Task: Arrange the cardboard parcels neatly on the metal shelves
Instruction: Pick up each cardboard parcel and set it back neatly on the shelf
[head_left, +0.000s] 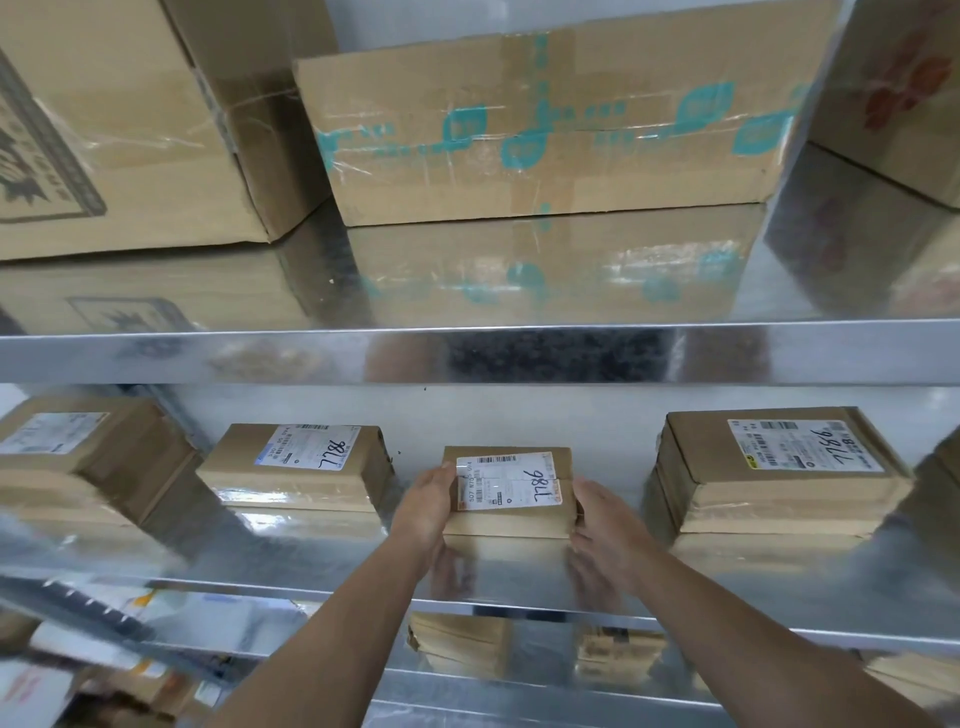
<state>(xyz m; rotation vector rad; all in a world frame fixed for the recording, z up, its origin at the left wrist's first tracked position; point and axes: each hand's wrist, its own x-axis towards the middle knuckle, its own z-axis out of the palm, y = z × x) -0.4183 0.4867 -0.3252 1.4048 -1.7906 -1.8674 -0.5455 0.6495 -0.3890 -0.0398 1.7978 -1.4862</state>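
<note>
Parcel (511, 493) on the metal shelf (322, 566), gripped at its side edges by left hand (423, 512) and right hand (605, 525); it looks light and stiff, best held there.

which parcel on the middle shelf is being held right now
The small centre parcel, held between the left grip and right grip; the left neighbour and right neighbour sit untouched.

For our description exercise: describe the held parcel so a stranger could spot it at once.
On the middle metal shelf, under the big cartons, a small labelled parcel sits centrally. Alone among its neighbours, it is held by the left hand and right hand.
</note>
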